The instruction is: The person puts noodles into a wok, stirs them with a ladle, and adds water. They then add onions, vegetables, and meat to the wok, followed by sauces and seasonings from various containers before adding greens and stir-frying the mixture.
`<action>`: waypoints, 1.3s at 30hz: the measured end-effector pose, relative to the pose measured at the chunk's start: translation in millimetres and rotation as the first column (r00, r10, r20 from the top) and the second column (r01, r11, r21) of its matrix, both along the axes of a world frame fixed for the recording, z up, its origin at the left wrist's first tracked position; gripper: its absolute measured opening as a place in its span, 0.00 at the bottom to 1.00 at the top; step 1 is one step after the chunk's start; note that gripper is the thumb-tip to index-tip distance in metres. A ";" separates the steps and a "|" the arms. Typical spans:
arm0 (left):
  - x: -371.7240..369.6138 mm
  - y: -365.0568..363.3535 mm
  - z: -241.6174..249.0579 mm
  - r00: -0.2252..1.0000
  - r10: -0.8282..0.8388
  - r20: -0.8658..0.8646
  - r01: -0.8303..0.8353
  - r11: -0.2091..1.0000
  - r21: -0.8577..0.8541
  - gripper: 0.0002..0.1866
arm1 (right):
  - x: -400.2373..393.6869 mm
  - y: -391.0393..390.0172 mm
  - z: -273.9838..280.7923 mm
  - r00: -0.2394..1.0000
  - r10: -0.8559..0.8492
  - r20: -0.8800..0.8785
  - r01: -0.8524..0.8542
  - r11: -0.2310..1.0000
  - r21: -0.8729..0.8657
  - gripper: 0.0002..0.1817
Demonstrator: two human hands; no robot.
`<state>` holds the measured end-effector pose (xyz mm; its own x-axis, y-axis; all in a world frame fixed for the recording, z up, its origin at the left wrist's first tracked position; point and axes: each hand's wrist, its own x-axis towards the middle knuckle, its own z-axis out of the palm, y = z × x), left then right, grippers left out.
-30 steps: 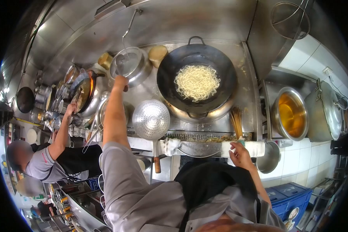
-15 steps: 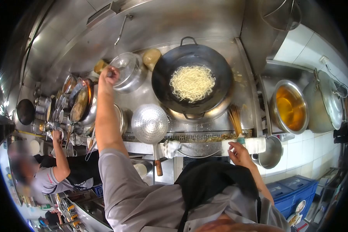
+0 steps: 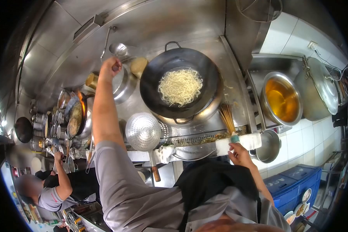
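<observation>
My left hand (image 3: 112, 66) is closed around the handle of a ladle. The ladle's metal bowl (image 3: 118, 49) is up beyond the hand, near the steel back wall. Just below and right of this hand stands a metal pot (image 3: 124, 88), partly hidden by my forearm. Pale noodles (image 3: 180, 87) lie in a round heap in the black wok (image 3: 152, 83) on the stove. My right hand (image 3: 239, 154) is at the counter's front edge with loosely curled fingers, beside a white cloth (image 3: 250, 142) and the green-bound end of a bamboo brush (image 3: 228, 120).
A perforated strainer (image 3: 143, 131) with a wooden handle lies at the front edge. On the right are a steel bowl of amber liquid (image 3: 282, 98), a large lidded pot (image 3: 317, 92) and a blue crate (image 3: 290, 183). A co-worker (image 3: 58, 183) stands left, near a pan with flames.
My left hand has lifted the ladle out of the metal pot, up towards the back wall. The whole view has shifted slightly. My right hand stays by the cloth.
</observation>
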<state>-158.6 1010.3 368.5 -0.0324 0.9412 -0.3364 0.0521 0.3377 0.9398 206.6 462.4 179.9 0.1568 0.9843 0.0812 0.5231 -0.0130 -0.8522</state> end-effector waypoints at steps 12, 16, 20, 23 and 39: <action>-85.8 -24.4 -53.9 0.714 0.098 -0.693 -0.013 0.992 0.128 0.09 | -9.3 19.1 7.2 0.995 0.100 0.005 -0.100 0.992 -0.076 0.18; -137.1 -13.6 -94.5 0.462 0.014 -0.887 0.051 0.998 0.042 0.10 | -10.8 20.0 5.0 0.992 0.126 0.008 -0.125 0.988 -0.089 0.19; -152.3 -18.6 -124.4 0.503 0.014 -0.864 0.029 0.999 0.033 0.10 | -12.2 18.9 3.2 0.990 0.134 0.039 -0.130 0.988 -0.086 0.19; -156.5 -38.9 -139.8 0.602 0.046 -0.797 -0.015 0.999 0.047 0.10 | -14.1 18.4 6.7 0.991 0.126 0.050 -0.120 0.987 -0.109 0.19; -112.0 -54.3 -28.9 0.640 0.158 0.752 -0.087 0.987 -0.134 0.08 | -20.3 17.6 11.1 0.992 0.125 0.032 -0.121 0.986 -0.111 0.19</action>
<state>-270.6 956.0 339.5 0.1547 0.9171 -0.3675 -0.7137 0.3609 0.6004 186.3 479.9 191.1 0.0325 0.9992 -0.0234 0.5587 -0.0376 -0.8286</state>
